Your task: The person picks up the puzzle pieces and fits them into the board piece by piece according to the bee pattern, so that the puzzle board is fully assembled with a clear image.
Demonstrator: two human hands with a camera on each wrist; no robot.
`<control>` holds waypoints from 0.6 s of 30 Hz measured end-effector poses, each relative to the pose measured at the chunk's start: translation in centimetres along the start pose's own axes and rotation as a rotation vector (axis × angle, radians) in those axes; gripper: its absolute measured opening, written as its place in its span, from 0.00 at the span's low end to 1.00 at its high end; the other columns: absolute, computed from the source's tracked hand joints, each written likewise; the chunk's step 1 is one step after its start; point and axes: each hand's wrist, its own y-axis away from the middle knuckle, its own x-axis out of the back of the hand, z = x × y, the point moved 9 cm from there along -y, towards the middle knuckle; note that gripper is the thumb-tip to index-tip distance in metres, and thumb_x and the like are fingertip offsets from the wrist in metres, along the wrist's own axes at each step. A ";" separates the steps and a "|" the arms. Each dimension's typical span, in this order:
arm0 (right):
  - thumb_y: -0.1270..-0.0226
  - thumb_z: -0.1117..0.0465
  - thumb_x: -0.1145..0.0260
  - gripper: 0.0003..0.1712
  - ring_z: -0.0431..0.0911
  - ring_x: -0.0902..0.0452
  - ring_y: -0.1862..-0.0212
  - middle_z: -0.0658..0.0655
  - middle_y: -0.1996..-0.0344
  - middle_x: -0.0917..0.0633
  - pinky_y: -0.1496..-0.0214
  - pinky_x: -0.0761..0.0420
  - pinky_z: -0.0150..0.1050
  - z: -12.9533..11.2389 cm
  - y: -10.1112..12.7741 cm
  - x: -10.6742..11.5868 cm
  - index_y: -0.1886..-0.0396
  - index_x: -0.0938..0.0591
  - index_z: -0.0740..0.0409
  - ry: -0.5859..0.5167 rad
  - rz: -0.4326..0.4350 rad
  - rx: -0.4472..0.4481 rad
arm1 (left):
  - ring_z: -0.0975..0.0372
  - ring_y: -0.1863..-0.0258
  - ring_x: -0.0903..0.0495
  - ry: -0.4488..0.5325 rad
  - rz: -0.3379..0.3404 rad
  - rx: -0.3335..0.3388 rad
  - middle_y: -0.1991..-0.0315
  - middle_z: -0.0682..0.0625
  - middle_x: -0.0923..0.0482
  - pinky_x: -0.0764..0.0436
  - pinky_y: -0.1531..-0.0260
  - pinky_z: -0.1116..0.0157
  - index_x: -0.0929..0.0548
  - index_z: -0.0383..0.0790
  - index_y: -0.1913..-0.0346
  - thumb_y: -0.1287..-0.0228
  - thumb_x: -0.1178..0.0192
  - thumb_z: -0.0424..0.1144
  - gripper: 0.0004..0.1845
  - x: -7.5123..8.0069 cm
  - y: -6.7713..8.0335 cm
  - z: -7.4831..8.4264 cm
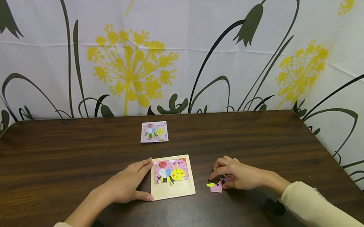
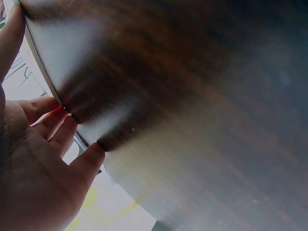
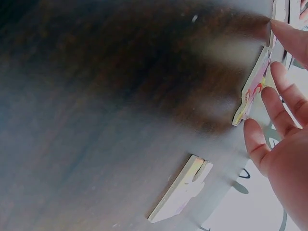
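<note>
A square wooden puzzle tray (image 1: 172, 189) lies on the table, its upper part filled with a bee picture and its lower part bare wood. My left hand (image 1: 126, 185) rests along the tray's left side, thumb at the near corner and fingertips at the far corner. In the left wrist view its spread fingers touch the tray edge. Right of the tray, my right hand (image 1: 239, 174) hovers low over loose puzzle pieces (image 1: 216, 188), fingers bent downward. In the right wrist view one piece (image 3: 252, 86) lies by its fingertips and another piece (image 3: 180, 192) lies apart. Its index fingertip contact is unclear.
A square picture card (image 1: 154, 132) showing the same bee lies behind the tray. The dark wood-grain table (image 1: 71, 148) has a rounded far edge against a hanging cloth (image 1: 193, 33) with yellow flowers and dark stems.
</note>
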 end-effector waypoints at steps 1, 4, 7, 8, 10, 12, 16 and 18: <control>0.46 0.65 0.31 0.21 0.43 0.37 0.51 0.48 0.54 0.27 0.55 0.37 0.42 0.0 0.0 0.0 0.51 0.20 0.49 -0.002 -0.001 -0.002 | 0.44 0.35 0.47 0.001 -0.001 0.002 0.31 0.39 0.49 0.42 0.42 0.44 0.43 0.31 0.33 0.51 0.36 0.59 0.50 0.0 0.0 0.0; 0.46 0.65 0.31 0.20 0.43 0.37 0.50 0.48 0.54 0.27 0.55 0.37 0.42 0.0 -0.1 0.0 0.51 0.20 0.49 -0.010 -0.009 -0.011 | 0.44 0.35 0.48 0.003 -0.007 0.008 0.31 0.40 0.50 0.42 0.42 0.44 0.43 0.31 0.32 0.51 0.36 0.59 0.50 0.0 0.0 -0.1; 0.45 0.65 0.31 0.21 0.43 0.37 0.51 0.47 0.56 0.27 0.56 0.38 0.41 0.0 -0.3 -0.1 0.51 0.20 0.48 -0.011 -0.018 -0.017 | 0.44 0.35 0.48 0.006 -0.010 0.010 0.31 0.40 0.50 0.42 0.42 0.44 0.44 0.31 0.32 0.51 0.37 0.59 0.50 0.0 -0.1 -0.1; 0.45 0.65 0.31 0.21 0.43 0.38 0.52 0.46 0.56 0.27 0.56 0.39 0.41 0.0 -0.3 -0.1 0.50 0.20 0.48 -0.012 -0.021 -0.017 | 0.44 0.35 0.48 0.006 -0.011 0.011 0.31 0.40 0.50 0.42 0.42 0.44 0.44 0.31 0.32 0.51 0.37 0.59 0.50 -0.1 -0.1 -0.1; 0.46 0.65 0.31 0.22 0.42 0.38 0.53 0.45 0.58 0.28 0.58 0.40 0.40 -0.1 -0.4 -0.1 0.50 0.19 0.47 -0.014 -0.025 -0.017 | 0.44 0.35 0.48 0.005 -0.012 0.010 0.31 0.40 0.50 0.42 0.42 0.44 0.44 0.31 0.32 0.50 0.37 0.59 0.50 -0.1 -0.1 -0.1; 0.46 0.65 0.31 0.22 0.41 0.39 0.54 0.45 0.59 0.28 0.59 0.41 0.39 -0.1 -0.4 -0.1 0.50 0.19 0.46 -0.017 -0.030 -0.016 | 0.44 0.35 0.48 0.005 -0.012 0.009 0.31 0.40 0.50 0.42 0.42 0.44 0.44 0.31 0.32 0.50 0.37 0.59 0.50 0.0 0.0 -0.1; 0.46 0.64 0.31 0.21 0.41 0.38 0.53 0.45 0.58 0.28 0.57 0.40 0.40 -0.1 -0.5 -0.1 0.51 0.19 0.47 -0.018 -0.028 -0.021 | 0.44 0.35 0.48 0.003 -0.010 0.009 0.31 0.39 0.50 0.43 0.42 0.45 0.44 0.31 0.32 0.50 0.37 0.59 0.50 0.0 0.0 0.0; 0.46 0.63 0.31 0.20 0.42 0.38 0.52 0.46 0.57 0.27 0.56 0.39 0.41 -0.1 -0.6 -0.1 0.52 0.19 0.48 -0.017 -0.020 -0.019 | 0.44 0.35 0.48 0.001 -0.010 0.009 0.31 0.39 0.50 0.42 0.42 0.45 0.44 0.31 0.32 0.50 0.37 0.59 0.50 0.0 0.0 0.0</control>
